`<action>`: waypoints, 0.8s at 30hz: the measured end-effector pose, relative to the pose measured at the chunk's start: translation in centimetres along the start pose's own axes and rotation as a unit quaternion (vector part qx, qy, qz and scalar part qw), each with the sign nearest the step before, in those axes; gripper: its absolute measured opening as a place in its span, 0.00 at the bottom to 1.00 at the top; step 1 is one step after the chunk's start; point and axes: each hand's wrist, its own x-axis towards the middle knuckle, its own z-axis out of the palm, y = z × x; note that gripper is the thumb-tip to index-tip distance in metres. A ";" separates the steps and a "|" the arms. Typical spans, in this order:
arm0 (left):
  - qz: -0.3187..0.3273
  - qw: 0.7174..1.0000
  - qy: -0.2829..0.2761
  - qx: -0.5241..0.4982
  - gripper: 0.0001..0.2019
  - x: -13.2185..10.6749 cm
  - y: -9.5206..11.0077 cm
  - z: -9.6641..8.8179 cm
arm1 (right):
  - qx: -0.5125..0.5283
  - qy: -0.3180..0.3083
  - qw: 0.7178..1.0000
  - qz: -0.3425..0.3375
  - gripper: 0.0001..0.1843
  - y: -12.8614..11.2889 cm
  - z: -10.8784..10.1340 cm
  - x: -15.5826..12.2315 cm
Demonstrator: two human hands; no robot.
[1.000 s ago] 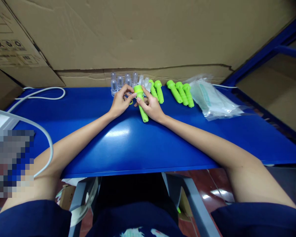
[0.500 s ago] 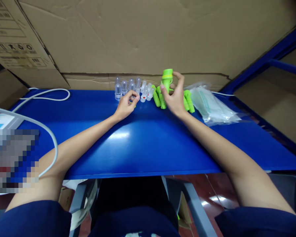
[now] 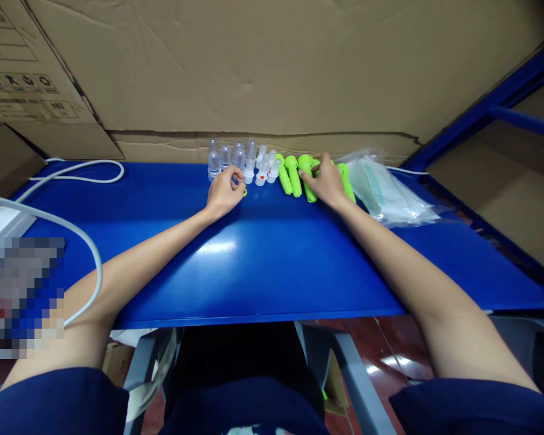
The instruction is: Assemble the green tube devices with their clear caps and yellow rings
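Note:
Several bright green, handle-shaped plastic parts [image 3: 293, 178] lie side by side at the back of the blue table. My right hand [image 3: 327, 184] is closed around the wider top of one green handle-shaped part [image 3: 309, 187], which rests flat among the others. My left hand [image 3: 225, 192] is curled with thumb and fingers together, and a small yellow ring [image 3: 244, 193] peeks out at its fingertips. Just behind that hand stand clear bottle-shaped pieces [image 3: 214, 162]. Beside them are smaller translucent pieces with white bases [image 3: 272, 174], one showing a red spot.
A clear plastic bag [image 3: 392, 193] with pale green contents lies right of the green parts. White cables [image 3: 84, 175] and a power strip [image 3: 9, 223] occupy the left end. Cardboard [image 3: 254, 72] walls the back, and a blue metal frame [image 3: 489, 109] rises at the right.
My right hand has lowered the green part from upright, above the others, to lying among them on the table. The left hand has shifted slightly toward me.

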 end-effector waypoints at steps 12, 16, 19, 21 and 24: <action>0.029 0.986 -0.094 0.135 0.08 -0.6 1.2 -0.6 | -0.011 -0.007 1.000 -0.013 0.23 -0.3 0.0 0.0; 0.059 0.986 -0.079 0.137 0.08 -0.7 0.6 -0.4 | -0.034 -0.009 0.999 -0.019 0.23 -0.5 -0.4 -0.2; 0.073 0.987 -0.055 0.131 0.06 -0.6 -0.1 -0.2 | -0.064 0.023 0.998 -0.017 0.22 -0.4 -1.0 -0.1; 0.073 0.988 -0.042 0.127 0.06 -0.5 -0.6 0.0 | -0.086 0.041 0.995 -0.007 0.22 -0.2 -1.4 -0.1; 0.075 0.990 -0.033 0.112 0.08 -0.3 -1.3 0.4 | -0.129 0.023 0.991 0.019 0.23 0.2 -1.6 0.0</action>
